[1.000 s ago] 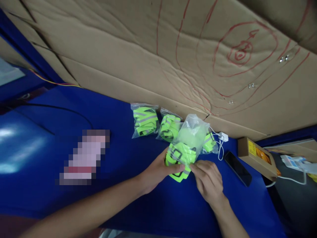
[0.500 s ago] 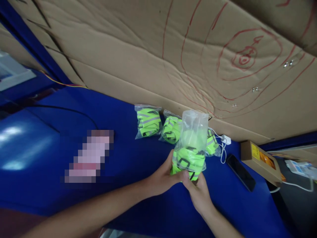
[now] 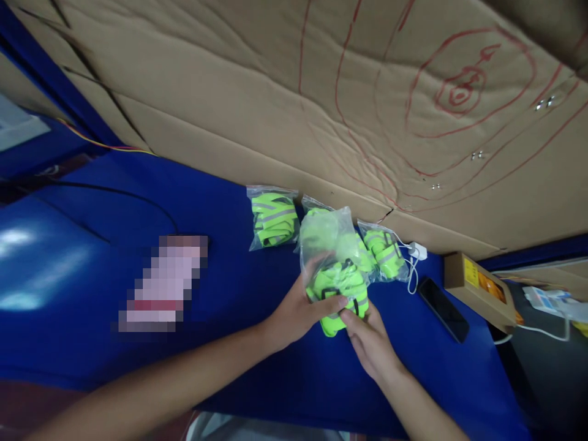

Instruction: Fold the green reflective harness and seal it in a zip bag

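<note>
Both hands closed on one bundle of green straps point(image 3: 337, 282): left hand point(image 3: 291, 312) wraps its left side with the thumb across the front, right hand point(image 3: 370, 340) pinches the near right edge. Head view: bundle is held above the blue table point(image 3: 229, 294), right of center, upper part inside one clear plastic bag point(image 3: 324, 236). Long axis of bag plus bundle runs near-right to far-left — bag end points far-left, strap end near.

Counts: one left bagged bundle point(image 3: 274, 220), one right bagged bundle point(image 3: 384, 254) along the far edge; more green between them, partly behind the held bag, number can't tell. One black phone point(image 3: 444, 310) at right, one cardboard box point(image 3: 480, 291) beyond it, one white plug point(image 3: 417, 251), one pixelated object point(image 3: 165, 282) at left.

Versus half a second ago: bag stood pointing straight far, now tipped left; right bagged bundle, partly covered then, shows fully — both hands still gripping.
</note>
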A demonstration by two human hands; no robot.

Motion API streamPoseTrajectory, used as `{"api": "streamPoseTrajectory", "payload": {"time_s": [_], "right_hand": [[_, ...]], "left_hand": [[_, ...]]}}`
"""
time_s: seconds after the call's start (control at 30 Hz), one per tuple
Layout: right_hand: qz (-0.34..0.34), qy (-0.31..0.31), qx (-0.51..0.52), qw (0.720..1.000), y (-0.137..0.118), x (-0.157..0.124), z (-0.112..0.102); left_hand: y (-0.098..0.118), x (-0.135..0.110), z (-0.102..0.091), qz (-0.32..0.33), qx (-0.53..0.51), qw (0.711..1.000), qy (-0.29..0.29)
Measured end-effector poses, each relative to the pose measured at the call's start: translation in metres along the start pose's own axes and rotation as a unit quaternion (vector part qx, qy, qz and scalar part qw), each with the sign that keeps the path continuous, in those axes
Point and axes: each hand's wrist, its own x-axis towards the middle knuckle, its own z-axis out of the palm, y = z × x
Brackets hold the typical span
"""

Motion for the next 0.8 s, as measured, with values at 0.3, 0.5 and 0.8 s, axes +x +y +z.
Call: {"api": "streamPoseTrajectory", "payload": {"time_s": [0.3, 0.5, 0.8], "right_hand": [[-0.051, 0.021, -0.125, 0.991, -0.006, 0.0, -0.008], [-0.061, -0.03, -0.188, 0.98, -0.007, -0.002, -0.013], [-0.044, -0.095, -0.184, 0.977, -0.018, -0.006, -0.015]], "left_hand": [[-0.001, -0.002, 0.001, -0.044, -0.125, 0.991, -0.011], [0.003, 0.001, 0.002, -0.079, -0.068, 0.994, 0.035], [0.004, 0.002, -0.009, -0.174, -0.035, 0.98, -0.092]]}}
